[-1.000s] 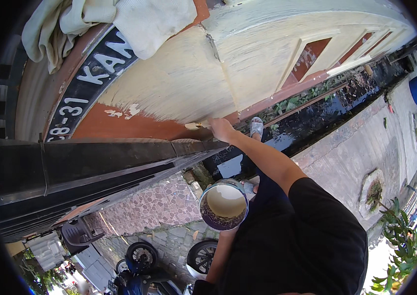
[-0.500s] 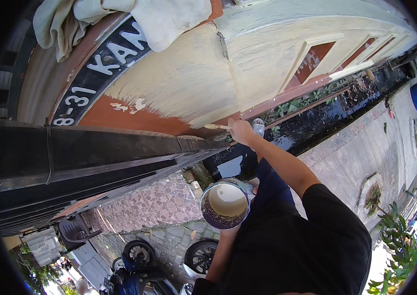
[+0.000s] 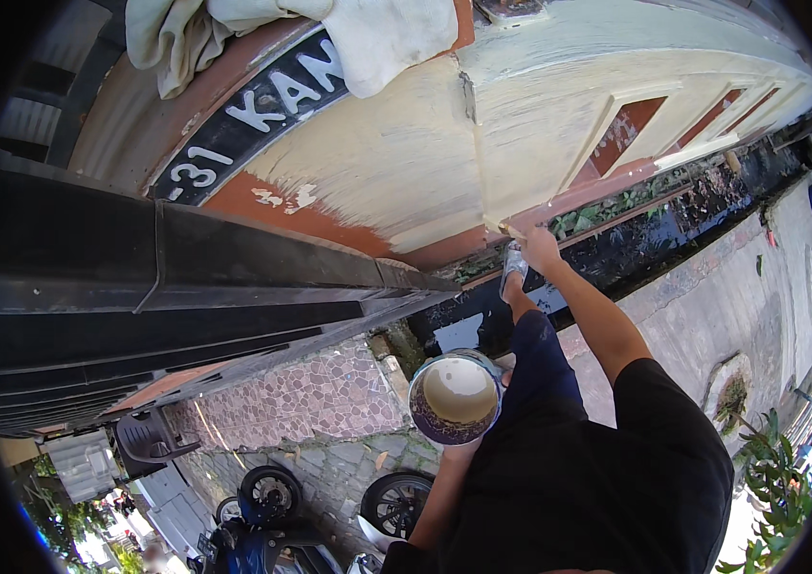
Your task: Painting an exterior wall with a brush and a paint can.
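Head view, clock read from the picture's centre: at half past two, the right hand (image 3: 542, 251) has its grip closed round a paintbrush (image 3: 513, 232) — bristles toward ten o'clock, by the cream-and-red wall (image 3: 377, 163), contact unclear. At five o'clock, the left hand (image 3: 463, 451) supports a bucket (image 3: 438, 429) of cream paint (image 3: 454, 390); its fingers are mostly hidden — how far that grip closes, I cannot tell. Pale cloth (image 3: 395, 46) hangs at twelve.
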Demonstrator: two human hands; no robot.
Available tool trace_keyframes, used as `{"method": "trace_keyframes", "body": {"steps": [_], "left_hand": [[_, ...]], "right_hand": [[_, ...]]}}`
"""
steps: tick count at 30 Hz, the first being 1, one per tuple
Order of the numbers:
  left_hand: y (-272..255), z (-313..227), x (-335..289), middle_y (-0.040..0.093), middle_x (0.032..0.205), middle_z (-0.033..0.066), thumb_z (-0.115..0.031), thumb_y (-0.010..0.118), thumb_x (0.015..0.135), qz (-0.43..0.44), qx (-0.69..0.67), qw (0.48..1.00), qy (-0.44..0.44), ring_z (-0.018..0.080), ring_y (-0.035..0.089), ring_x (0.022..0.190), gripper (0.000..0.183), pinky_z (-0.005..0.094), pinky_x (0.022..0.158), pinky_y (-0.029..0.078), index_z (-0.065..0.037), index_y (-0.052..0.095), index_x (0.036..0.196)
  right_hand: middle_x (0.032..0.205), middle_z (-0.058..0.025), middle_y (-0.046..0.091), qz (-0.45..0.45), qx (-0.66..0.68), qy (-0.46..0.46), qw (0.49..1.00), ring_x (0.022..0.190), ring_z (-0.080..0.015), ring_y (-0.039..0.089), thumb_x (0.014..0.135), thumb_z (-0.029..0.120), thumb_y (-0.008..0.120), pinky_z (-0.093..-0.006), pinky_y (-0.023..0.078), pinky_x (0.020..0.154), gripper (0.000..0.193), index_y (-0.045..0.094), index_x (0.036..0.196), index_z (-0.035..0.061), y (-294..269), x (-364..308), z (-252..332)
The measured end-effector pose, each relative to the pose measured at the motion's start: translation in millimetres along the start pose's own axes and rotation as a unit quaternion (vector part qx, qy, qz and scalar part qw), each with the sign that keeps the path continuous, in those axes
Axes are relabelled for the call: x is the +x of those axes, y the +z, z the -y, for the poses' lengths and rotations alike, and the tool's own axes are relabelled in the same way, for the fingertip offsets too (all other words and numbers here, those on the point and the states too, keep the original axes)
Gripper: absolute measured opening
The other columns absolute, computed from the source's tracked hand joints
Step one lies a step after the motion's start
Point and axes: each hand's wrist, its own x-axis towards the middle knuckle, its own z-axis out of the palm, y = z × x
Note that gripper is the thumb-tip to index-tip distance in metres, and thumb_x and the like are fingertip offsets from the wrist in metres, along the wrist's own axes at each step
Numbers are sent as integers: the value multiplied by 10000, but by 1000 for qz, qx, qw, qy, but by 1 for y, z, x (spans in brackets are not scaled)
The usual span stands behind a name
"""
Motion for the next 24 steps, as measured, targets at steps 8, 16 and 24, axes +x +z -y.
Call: {"method": "trace_keyframes", "body": {"steps": [8, 16, 24], "left_hand": [[-11, -34, 14, 710, 1322, 105, -115, 898, 867, -46, -245, 967, -50, 236, 675, 1237, 622, 389, 1075, 528, -6, 605, 1404], [-16, -24, 14, 715, 1304, 87, -85, 895, 877, -30, -276, 959, -66, 206, 677, 1206, 566, 370, 1050, 533, -9, 633, 1373], [-21, -27, 12, 742, 1243, 76, -86, 910, 872, -63, -216, 972, -63, 199, 702, 1144, 486, 361, 1037, 538, -14, 688, 1299]], "right_hand": [[763, -246, 716, -49, 72, -195, 977, 755, -472, 724, 920, 176, 709, -578, 586, 715, 139, 683, 946, 42, 33, 13, 175], [789, -242, 721, -122, 61, -62, 989, 769, -460, 725, 927, 178, 696, -567, 584, 721, 137, 764, 937, 59, -59, -3, 74], [782, -207, 732, -62, 80, -185, 977, 743, -425, 728, 934, 194, 700, -552, 584, 696, 130, 768, 931, 82, -11, -32, 165]]}}
